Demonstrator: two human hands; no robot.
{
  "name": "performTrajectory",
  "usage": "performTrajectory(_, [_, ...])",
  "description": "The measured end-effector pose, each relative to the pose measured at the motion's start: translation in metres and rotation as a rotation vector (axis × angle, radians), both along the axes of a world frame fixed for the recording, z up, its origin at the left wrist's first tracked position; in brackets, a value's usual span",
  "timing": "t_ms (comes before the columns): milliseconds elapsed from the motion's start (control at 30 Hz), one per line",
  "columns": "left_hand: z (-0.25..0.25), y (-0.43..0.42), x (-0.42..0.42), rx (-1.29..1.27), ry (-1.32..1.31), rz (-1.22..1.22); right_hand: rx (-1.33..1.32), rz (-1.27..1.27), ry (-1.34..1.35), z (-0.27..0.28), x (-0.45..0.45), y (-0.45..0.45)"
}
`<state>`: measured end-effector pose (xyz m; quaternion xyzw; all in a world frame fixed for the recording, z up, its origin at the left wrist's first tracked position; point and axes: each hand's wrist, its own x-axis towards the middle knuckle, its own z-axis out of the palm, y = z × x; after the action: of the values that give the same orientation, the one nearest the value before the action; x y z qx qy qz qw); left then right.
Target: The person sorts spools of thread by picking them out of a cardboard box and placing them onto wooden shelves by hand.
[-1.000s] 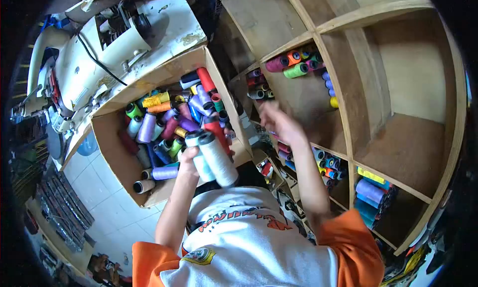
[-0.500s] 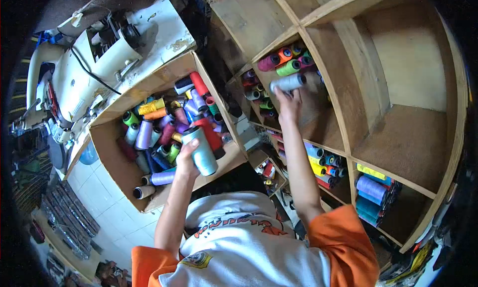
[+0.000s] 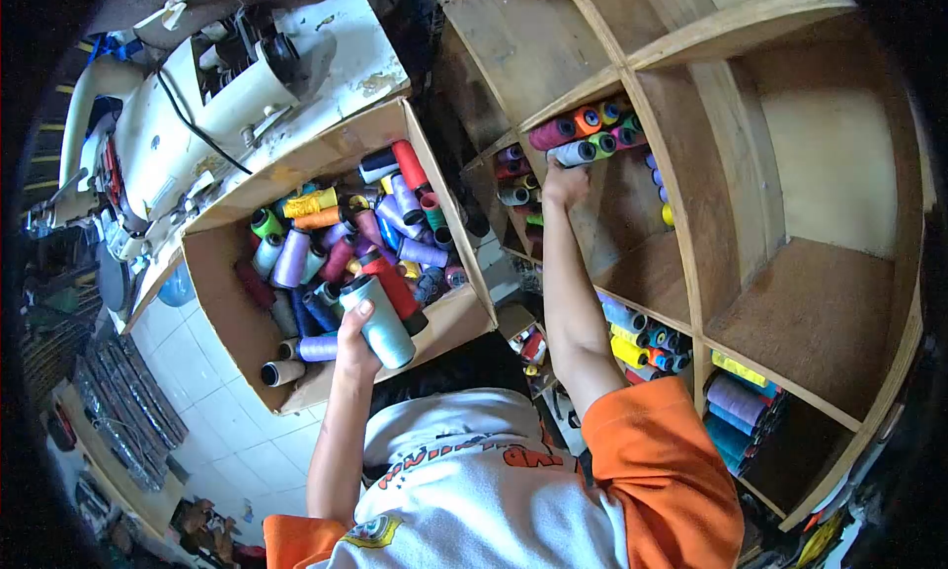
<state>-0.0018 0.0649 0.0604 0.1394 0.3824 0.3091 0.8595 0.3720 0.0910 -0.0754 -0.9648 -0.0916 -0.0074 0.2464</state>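
My left hand (image 3: 355, 344) is closed around a pale teal thread cone (image 3: 383, 324), held tilted over the near side of a cardboard box (image 3: 456, 317). A red thread cone (image 3: 393, 288) lies in the box just behind it. My right hand (image 3: 566, 186) reaches into a shelf compartment, its fingers on a pale blue-grey thread cone (image 3: 571, 154). That cone lies on its side against a magenta cone (image 3: 550, 134) and a green cone (image 3: 603, 143). An orange cone (image 3: 588, 121) sits behind them. The right fingertips are partly hidden.
Wooden shelving (image 3: 681, 213) with upright dividers stands on the right. Its lower compartments hold more cones, including a lilac one (image 3: 734, 399). A white sewing machine (image 3: 212, 105) is at the upper left, beside the box. White floor tiles (image 3: 222, 426) show at the lower left.
My right hand has moved deeper into the compartment, bringing the pale blue-grey cone up against the other cones. My left hand still holds the teal cone, slightly lower and further left.
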Motion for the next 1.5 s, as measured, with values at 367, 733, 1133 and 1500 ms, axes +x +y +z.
performTrajectory(367, [0.009, 0.006, 0.039, 0.061, -0.183, -0.084, -0.096, 0.532, 0.896, 0.087, -0.030, -0.043])
performTrajectory(733, [0.006, -0.004, 0.095, 0.160, -0.285, -0.425, 0.478, 0.704, 1.102, 0.170, -0.123, -0.129])
performTrajectory(1133, [-0.011, -0.021, 0.106, 0.103, -0.324, -0.433, 1.155, -0.108, 0.987, 0.149, -0.030, -0.135])
performTrajectory(1500, [-0.011, -0.028, 0.127, -0.001, -0.253, -0.340, 0.976, -0.208, 0.175, 0.021, 0.139, -0.079])
